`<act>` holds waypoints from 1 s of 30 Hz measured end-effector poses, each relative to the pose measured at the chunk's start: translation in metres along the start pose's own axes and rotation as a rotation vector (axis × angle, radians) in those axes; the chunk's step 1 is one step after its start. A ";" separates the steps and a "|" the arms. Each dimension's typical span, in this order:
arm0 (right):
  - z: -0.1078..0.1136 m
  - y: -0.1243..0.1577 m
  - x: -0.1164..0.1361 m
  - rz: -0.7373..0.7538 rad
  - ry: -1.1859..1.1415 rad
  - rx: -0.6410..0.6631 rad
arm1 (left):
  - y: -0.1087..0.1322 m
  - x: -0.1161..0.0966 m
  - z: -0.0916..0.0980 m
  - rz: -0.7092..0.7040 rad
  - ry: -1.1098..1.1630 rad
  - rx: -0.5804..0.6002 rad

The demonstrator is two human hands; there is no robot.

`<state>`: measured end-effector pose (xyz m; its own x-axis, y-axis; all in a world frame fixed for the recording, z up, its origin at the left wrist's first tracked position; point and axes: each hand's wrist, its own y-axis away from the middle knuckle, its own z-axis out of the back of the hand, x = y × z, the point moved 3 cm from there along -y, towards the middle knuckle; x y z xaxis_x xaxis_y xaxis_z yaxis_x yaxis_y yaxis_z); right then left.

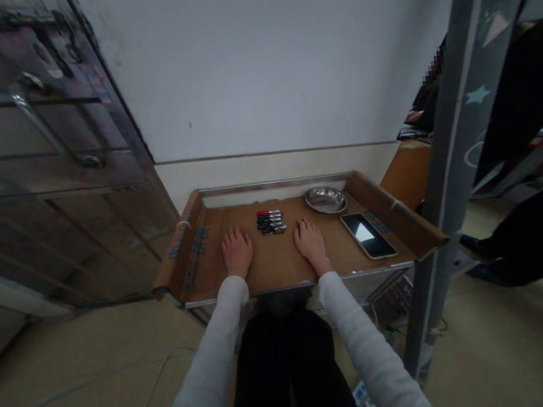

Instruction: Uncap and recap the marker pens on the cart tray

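Observation:
My left hand (237, 251) lies flat on the cardboard-covered table (277, 267), palm down with nothing in it. On the other side, my right hand (310, 241) also rests palm down on the cardboard, fingers stretched out. Between and slightly beyond the hands, several marker pens (270, 222) lie side by side in a stack-like row; the farthest is red, the others are black. Behind my right hand stands a shallow round metal dish (326, 199) near the back edge. A smartphone (369, 236) lies face up to the right of my right hand, its dark screen reflecting light.
Raised cardboard flaps border the table's left and right sides. A white wall (268, 69) rises behind it. To the left is a metal door with a handle (47, 126). A grey post (460, 121) stands at the right, with people beyond it. Cables run over the floor.

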<state>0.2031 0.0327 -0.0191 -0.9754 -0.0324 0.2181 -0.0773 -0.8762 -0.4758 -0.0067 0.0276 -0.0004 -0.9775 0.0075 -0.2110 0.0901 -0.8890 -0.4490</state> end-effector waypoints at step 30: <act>0.022 -0.006 0.026 0.253 -0.138 0.057 | -0.010 -0.029 -0.004 -0.469 0.240 0.058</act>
<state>0.1825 0.0270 0.0083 -0.9247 -0.3150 0.2138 0.1806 -0.8574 -0.4820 0.0215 0.0377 0.0071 -0.8386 0.5087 -0.1950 -0.3633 -0.7889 -0.4955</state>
